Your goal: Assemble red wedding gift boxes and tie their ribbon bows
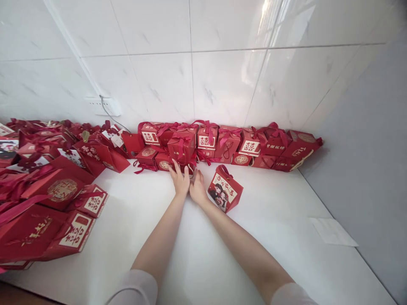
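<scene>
Both my hands are at the front of a double-stacked row of red gift boxes (227, 144) along the wall. My left hand (180, 178) has its fingers spread against the front of a red box (182, 148) that stands out from the row. Beside it, my right hand (197, 186) is curled at the lower right of that box; what its fingers hold, if anything, is hidden. A single red box with a cartoon couple on it (225, 189) sits tilted on the white table (270, 237), just right of my right hand.
Many red boxes with ribbons (54, 190) are heaped on the left. A socket strip with a grey cable (103, 106) is on the tiled wall behind. A white paper (333, 231) lies at the right, near a grey panel (365, 161).
</scene>
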A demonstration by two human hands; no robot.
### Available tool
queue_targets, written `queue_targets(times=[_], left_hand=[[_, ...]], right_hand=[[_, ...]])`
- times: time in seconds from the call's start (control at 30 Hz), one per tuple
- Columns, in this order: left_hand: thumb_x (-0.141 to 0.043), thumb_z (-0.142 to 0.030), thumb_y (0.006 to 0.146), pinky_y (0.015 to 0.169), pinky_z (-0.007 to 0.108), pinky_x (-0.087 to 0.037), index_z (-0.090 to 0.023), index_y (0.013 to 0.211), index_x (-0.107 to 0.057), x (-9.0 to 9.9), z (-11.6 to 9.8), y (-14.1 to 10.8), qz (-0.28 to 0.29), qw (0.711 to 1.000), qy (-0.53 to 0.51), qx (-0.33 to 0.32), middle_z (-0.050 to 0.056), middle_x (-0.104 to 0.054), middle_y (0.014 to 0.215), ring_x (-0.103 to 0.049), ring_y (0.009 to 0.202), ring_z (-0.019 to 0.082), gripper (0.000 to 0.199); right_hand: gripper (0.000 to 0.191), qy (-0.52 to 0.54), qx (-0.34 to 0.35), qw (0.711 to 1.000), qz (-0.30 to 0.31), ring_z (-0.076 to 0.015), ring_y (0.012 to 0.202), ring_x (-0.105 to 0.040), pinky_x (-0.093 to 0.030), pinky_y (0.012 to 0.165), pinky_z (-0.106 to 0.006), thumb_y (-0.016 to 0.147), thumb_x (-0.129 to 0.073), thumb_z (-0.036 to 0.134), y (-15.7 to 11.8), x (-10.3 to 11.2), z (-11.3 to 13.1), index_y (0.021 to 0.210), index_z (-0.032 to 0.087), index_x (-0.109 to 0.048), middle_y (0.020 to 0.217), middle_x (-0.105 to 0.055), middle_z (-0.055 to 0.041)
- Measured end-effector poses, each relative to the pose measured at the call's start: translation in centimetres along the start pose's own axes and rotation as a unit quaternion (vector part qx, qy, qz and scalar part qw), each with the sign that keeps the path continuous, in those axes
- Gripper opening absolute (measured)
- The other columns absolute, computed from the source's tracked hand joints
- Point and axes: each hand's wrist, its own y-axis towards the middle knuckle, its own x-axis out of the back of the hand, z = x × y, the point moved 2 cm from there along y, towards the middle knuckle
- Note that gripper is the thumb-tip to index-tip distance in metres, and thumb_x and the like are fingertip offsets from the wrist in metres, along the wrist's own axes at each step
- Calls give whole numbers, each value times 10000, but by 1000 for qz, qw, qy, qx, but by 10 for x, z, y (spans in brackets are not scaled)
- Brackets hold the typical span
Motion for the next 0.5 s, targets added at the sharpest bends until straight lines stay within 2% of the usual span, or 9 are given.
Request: queue_targets(times=[0.1,0.17,0.2,0.27,0.33,0.37,0.4,0.47,0.5], left_hand=[[-452,-457,932,1215,505,-90,-107,1551,-126,6,-8,-3,-36,999,-8,-5,211,20,1617,11,1512,305,782],[-427,-425,946,1223,477,-57,-80,1534,-146,15,-23,-7,-99,994,-19,-34,219,7,1610,13,1515,274,737],[-431,-412,949,1225,467,-62,-83,1520,-191,21,-33,-9,-135,988,-28,-66,217,-22,1606,-11,1514,267,701],[-459,-388,948,1224,452,-115,-116,1476,-305,30,-57,-13,-156,976,-51,-142,199,-121,1595,-102,1504,262,614],[-477,-367,948,1201,440,-222,-158,1386,-452,34,-83,-15,-55,974,-77,-206,170,-334,1523,-282,1449,255,486],[-483,-364,948,1175,432,-284,-175,1323,-521,33,-95,-16,28,970,-90,-225,150,-443,1455,-378,1395,249,422],[-498,-366,942,1148,427,-332,-191,1271,-568,32,-105,-18,114,961,-100,-230,129,-516,1395,-449,1341,243,379],[-552,-379,914,1102,419,-393,-216,1253,-592,31,-118,-23,261,936,-122,-201,102,-574,1346,-514,1282,240,379],[-585,-383,893,1086,413,-410,-227,1276,-582,30,-122,-25,314,924,-134,-175,97,-575,1355,-521,1279,244,413]], right_hand=[[440,-21,41,992,113,-311,1088,-642,-485,960,-407,759,-702,212,-37,41,26,1194,161,-653,1149,-693,-136],[334,-35,72,986,144,-248,946,-689,-508,886,-362,826,-676,292,-55,81,51,1159,280,-666,1012,-734,-33],[303,-74,110,981,145,-231,940,-687,-504,871,-356,895,-602,310,-61,101,63,1197,309,-637,997,-735,-13],[295,-170,129,977,27,-232,1024,-651,-484,877,-345,924,-558,251,-65,143,81,1215,265,-608,1133,-698,-54],[397,-307,54,947,-77,-300,1121,-594,-454,888,-399,893,-602,225,-64,177,84,1286,203,-555,1221,-649,-138],[400,-363,-10,930,-59,-341,1088,-602,-457,839,-421,866,-631,221,-63,188,79,1257,161,-573,1170,-662,-178],[311,-391,-64,918,-1,-356,996,-635,-460,765,-414,854,-629,207,-61,195,72,1157,138,-626,1067,-692,-191],[107,-383,-61,920,56,-316,830,-665,-435,659,-359,852,-596,183,-59,204,61,894,175,-694,863,-722,-131],[124,-375,-49,923,76,-292,794,-664,-419,634,-338,861,-571,177,-58,206,56,835,198,-691,821,-722,-101]])
